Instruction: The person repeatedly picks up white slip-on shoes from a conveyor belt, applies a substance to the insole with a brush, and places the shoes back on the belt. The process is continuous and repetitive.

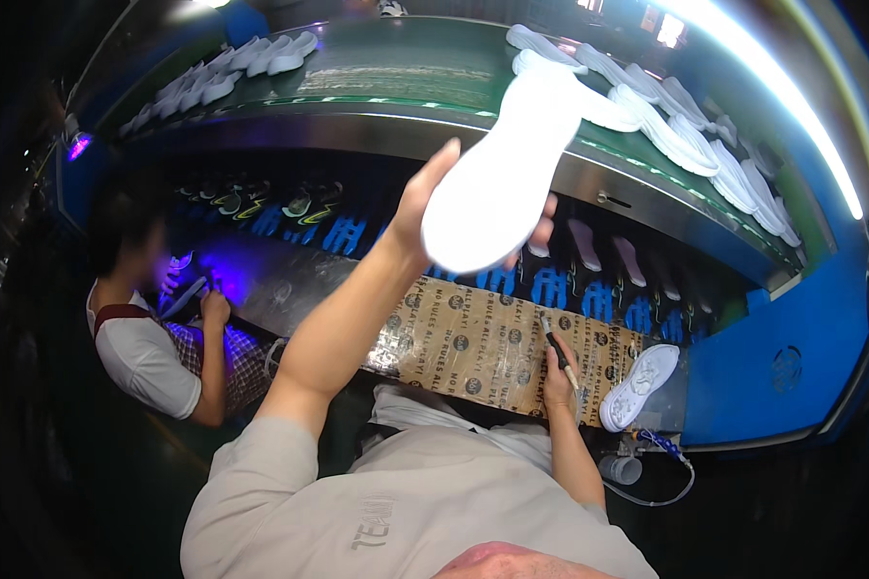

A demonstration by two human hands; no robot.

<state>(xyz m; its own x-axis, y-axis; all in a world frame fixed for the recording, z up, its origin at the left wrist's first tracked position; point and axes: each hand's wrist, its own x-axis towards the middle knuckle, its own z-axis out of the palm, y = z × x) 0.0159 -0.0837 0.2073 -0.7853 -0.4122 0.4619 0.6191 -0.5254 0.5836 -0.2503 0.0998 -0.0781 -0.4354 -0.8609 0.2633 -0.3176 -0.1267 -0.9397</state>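
Observation:
Raised in front of me is a white shoe sole (pixel 500 174), and my left hand (pixel 423 201) grips it by its sides, with the thumb on one edge and fingertips at the other. Lower down, my right hand (pixel 556 374) is closed around a slim brush (pixel 560 349) with a dark handle and a pale end, just over the printed brown paper on the bench. Right of that hand, a second white sole (pixel 641 384) lies with its hollow, patterned side up. Much of my left palm is hidden behind the raised sole.
Rows of white soles (pixel 681 121) line the green conveyor belt (pixel 406 72) above. Blue holders (pixel 550 288) stand on a lower level behind the brown paper (pixel 454 338). At left sits a co-worker (pixel 145 338) under purple light. A clear cup with a hose (pixel 623 469) hangs by the bench edge.

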